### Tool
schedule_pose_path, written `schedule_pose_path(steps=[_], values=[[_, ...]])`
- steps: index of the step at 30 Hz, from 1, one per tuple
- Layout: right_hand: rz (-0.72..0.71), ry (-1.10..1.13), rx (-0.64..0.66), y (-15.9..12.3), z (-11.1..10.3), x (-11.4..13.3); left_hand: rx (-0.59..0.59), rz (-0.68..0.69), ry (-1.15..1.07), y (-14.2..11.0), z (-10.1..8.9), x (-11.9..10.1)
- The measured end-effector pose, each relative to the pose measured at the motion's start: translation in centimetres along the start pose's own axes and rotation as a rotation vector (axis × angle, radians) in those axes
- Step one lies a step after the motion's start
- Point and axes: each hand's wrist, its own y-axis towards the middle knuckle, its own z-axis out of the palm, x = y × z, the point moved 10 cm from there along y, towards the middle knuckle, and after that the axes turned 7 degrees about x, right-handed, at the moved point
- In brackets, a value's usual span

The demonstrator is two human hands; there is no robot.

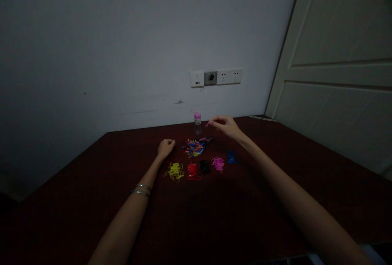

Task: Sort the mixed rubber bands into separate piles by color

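My right hand (225, 125) is raised over the far part of the table, thumb and finger pinched on a small pink rubber band (207, 125). Below it and to the left lies a mixed pile of coloured rubber bands (195, 148). My left hand (166, 148) rests on the table left of that pile, its fingers curled in; whether they hold anything is hidden. Nearer to me, sorted by colour, are yellow bands (175, 171), red bands (192, 170), black bands (204, 167), pink bands (218, 164) and blue bands (231, 157).
Behind the mixed pile stands a clear bottle (198, 127) with a pink cap. The dark red table (171, 220) meets a pale wall (137, 52) that carries a row of sockets (229, 76). A white panelled door (337, 69) is at the right.
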Motion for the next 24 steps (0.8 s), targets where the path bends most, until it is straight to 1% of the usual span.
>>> schedule_pose_path(steps=[3, 7, 10, 13, 18, 24], values=[[0.004, -0.051, 0.162, -1.0, 1.3, -0.6, 0.019, -0.006, 0.01, 0.1, 0.2, 0.1], [0.059, -0.111, 0.414, -3.3, 3.3, -2.6, 0.022, 0.005, 0.02, 0.1, 0.2, 0.0], [0.107, -0.149, 0.543, -5.0, 4.3, -4.3, 0.02, 0.0, 0.031, 0.1, 0.2, -0.1], [0.14, -0.223, 0.609, -6.1, 4.9, -5.5, 0.023, -0.01, 0.033, 0.1, 0.2, 0.0], [0.161, -0.336, 0.696, -7.1, 6.1, -6.6, 0.018, -0.012, 0.018, 0.0, 0.1, 0.0], [0.228, -0.457, 0.722, -7.7, 6.6, -7.0, 0.018, -0.014, 0.008, -0.1, 0.0, 0.0]])
